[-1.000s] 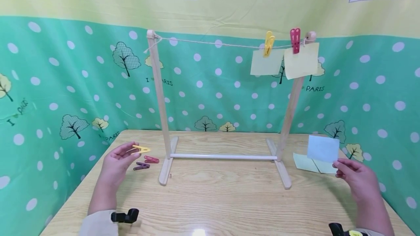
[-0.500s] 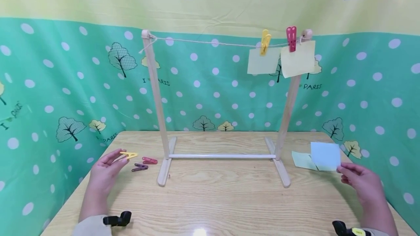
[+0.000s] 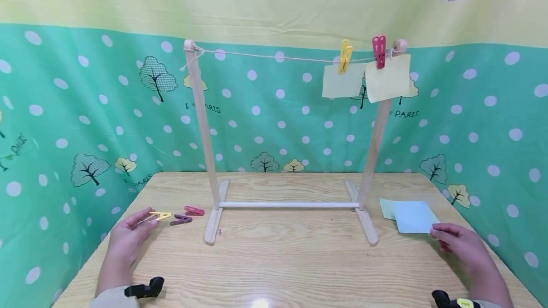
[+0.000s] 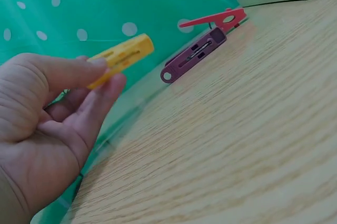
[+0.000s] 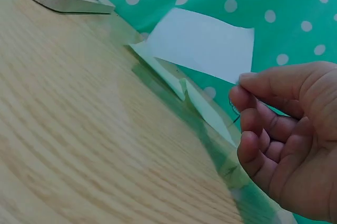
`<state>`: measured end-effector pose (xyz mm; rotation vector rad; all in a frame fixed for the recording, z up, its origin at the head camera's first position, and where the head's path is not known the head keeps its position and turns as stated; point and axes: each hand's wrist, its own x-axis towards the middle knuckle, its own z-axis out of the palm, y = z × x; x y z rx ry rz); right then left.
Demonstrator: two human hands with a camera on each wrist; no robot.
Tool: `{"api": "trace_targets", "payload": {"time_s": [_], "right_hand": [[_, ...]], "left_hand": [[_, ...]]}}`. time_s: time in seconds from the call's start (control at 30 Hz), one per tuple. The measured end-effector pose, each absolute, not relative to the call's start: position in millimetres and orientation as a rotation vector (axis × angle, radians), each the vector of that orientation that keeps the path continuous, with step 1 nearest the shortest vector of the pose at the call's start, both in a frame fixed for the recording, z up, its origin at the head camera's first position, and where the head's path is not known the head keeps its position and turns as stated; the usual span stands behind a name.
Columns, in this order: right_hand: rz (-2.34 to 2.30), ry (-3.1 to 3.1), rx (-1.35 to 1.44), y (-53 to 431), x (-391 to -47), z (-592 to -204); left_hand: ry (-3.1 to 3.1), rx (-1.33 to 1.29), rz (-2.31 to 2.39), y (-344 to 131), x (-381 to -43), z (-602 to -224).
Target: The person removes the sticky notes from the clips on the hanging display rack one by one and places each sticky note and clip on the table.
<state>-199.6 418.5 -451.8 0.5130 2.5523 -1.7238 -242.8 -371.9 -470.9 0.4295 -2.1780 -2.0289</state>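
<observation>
My left hand (image 3: 130,239) pinches a yellow clothespin (image 4: 126,57) between thumb and fingers, just above the tabletop. Beside it on the wood lie a purple clothespin (image 3: 181,219) and a red clothespin (image 3: 194,210). At the right, my right hand (image 3: 462,246) pinches the corner of a light blue paper square (image 5: 205,42). That sheet is held above pale green paper squares (image 5: 208,113) on the table and covers part of them in the head view. The right wrist view shows a gap between the blue sheet and the green ones.
A wooden stand (image 3: 201,122) with a string (image 3: 274,56) stretched across its posts is at the table's middle. Near the right post hang a pale green sheet (image 3: 340,82) under a yellow clothespin (image 3: 345,56) and a cream sheet (image 3: 387,82) under a pink clothespin (image 3: 379,52).
The left hand has moved left and down, carrying the yellow clothespin. The right hand has lowered the blue paper square, which now lies flatter over the green ones.
</observation>
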Motion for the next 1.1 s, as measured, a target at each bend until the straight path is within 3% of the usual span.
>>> {"api": "trace_targets", "payload": {"time_s": [0.13,0.77,1.1], "right_hand": [[-1.697,2.563,0.466,410,-202,-458],[-1.463,2.656,0.463,392,-213,-464],[-1.523,2.613,0.435,390,-210,-462]], "left_hand": [[-2.447,0.56,-1.748,-374,-244,-474],[-2.574,0.394,-1.621,-371,-251,-479],[-2.566,0.436,-1.545,-367,-249,-475]]}}
